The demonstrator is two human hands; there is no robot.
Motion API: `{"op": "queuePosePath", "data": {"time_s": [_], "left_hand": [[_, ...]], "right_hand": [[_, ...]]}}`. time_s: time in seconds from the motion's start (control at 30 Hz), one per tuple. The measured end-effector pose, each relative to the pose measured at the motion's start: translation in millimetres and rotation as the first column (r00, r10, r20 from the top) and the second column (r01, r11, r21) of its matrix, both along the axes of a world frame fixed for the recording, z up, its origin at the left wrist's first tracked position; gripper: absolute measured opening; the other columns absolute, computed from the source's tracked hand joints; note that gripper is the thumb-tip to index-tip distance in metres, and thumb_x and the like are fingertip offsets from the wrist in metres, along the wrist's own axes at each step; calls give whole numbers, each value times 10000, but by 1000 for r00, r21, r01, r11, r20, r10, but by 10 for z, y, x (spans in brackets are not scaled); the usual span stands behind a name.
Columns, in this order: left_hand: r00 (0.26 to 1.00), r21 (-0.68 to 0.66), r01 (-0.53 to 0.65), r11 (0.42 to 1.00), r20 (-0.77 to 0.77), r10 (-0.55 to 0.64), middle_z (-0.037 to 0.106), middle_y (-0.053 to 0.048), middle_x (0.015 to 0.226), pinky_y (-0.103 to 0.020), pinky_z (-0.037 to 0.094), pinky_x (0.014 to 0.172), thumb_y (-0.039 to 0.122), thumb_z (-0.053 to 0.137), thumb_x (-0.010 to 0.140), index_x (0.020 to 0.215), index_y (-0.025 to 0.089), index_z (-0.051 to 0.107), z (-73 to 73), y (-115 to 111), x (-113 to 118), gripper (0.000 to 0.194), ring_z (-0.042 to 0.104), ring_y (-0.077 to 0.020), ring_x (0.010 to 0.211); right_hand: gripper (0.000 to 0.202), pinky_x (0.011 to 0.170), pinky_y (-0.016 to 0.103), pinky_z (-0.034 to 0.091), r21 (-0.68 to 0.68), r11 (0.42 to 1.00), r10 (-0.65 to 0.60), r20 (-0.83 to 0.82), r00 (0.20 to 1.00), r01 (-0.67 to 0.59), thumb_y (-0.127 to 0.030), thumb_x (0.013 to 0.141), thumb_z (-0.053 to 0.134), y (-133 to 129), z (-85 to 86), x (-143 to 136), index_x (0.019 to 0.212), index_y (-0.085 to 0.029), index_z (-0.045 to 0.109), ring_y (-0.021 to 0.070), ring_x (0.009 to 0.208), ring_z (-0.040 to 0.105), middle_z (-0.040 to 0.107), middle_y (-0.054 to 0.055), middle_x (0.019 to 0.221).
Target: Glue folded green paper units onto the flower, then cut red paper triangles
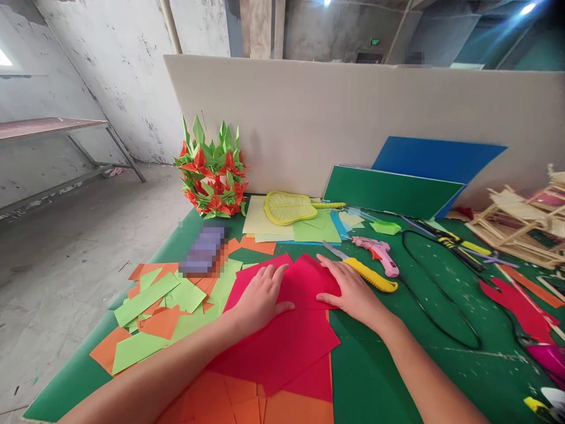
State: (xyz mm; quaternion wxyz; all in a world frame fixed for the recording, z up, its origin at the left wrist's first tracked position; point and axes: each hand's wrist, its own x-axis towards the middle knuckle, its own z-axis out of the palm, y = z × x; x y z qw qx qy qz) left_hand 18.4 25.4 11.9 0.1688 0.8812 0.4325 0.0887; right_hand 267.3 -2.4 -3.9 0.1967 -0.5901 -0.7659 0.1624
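Several sheets of red paper lie overlapping in front of me, partly over orange paper. My left hand rests on the red sheets, its fingers stretched forward and the thumb apart. On their right side, my right hand touches a red sheet, with fingers extended and thumb spread. Just beyond the right hand is a yellow utility knife with its blade out. Behind that knife sits a pink glue gun with a black cord.
Green and orange paper pieces are scattered left, near a blurred purple object. A folded-paper flower piece stands behind. A yellow fan lies on paper sheets. Green board and a stick model are right.
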Motion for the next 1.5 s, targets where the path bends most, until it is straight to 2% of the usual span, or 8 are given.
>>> {"op": "queuePosePath", "data": {"time_s": [0.3, 0.47, 0.53, 0.7, 0.8, 0.9, 1.07, 1.5], "left_hand": [[934, -95, -56, 994, 347, 85, 420, -151, 1365, -437, 453, 961, 288, 736, 719, 1478, 217, 163, -128, 23, -27, 954, 451, -285, 1237], [920, -132, -64, 989, 377, 110, 667, -35, 886, -344, 482, 799, 273, 604, 816, 924, 205, 676, -28, 114, -69, 147, 588, -216, 891], [870, -186, -102, 977, 459, 179, 678, -21, 827, -307, 479, 751, 298, 587, 824, 778, 198, 673, 32, 167, -104, 140, 601, -197, 833], [648, -527, -85, 845, 615, 449, 721, -28, 890, -304, 529, 700, 464, 679, 745, 901, 189, 671, 132, 236, -169, 316, 667, -223, 812], [487, -678, 72, 732, 664, 568, 724, -49, 980, -353, 560, 736, 498, 721, 708, 1003, 186, 635, 145, 188, -116, 439, 690, -252, 859], [396, -705, 191, 683, 692, 603, 710, -68, 1052, -375, 566, 775, 475, 714, 738, 1067, 187, 596, 120, 97, -6, 452, 688, -256, 916], [513, -673, 162, 721, 682, 521, 705, -92, 1059, -362, 557, 799, 479, 674, 780, 1001, 161, 609, 67, -20, 99, 392, 675, -259, 954], [584, -643, 145, 752, 669, 460, 711, -66, 1045, -351, 575, 742, 373, 789, 672, 1095, 188, 558, 144, -12, 83, 516, 693, -251, 904]], "right_hand": [[755, 949, 396, 477, -19, 999, 32, -345, 938, -41, -268, 823, 601, -40, 33, -78, 1462, -393, 218, 208, 1091, 547, 496, 44, 1286], [911, 937, 414, 488, -10, 1000, 6, -541, 841, -13, -326, 790, 677, -42, 92, -68, 1494, -371, 102, 187, 988, 577, 473, 77, 1334], [1005, 930, 432, 494, -23, 1000, -17, -601, 799, 3, -367, 748, 730, -20, 99, -37, 1500, -359, 62, 199, 1005, 585, 481, 96, 1331], [1166, 841, 388, 544, -158, 986, -164, -847, 506, 56, -410, 672, 799, 43, 98, -3, 1485, -419, -37, 217, 1012, 637, 491, 99, 1343], [956, 826, 345, 539, -281, 960, -271, -913, 304, 10, -426, 710, 773, 38, 97, -91, 1470, -387, 194, 181, 919, 665, 607, 69, 1212], [555, 664, 259, 520, -395, 908, -334, -882, 332, -137, -434, 687, 786, -3, 71, -262, 1169, -217, 616, 147, 749, 649, 699, 68, 962], [349, 537, 238, 440, -436, 893, -353, -834, 423, -114, -487, 660, 779, -85, 3, -517, 728, -149, 724, 112, 551, 555, 680, 35, 648], [338, 482, 237, 395, -382, 923, -367, -847, 384, 39, -476, 652, 782, -64, 56, -436, 604, -149, 709, 98, 487, 501, 654, 37, 565]]}}
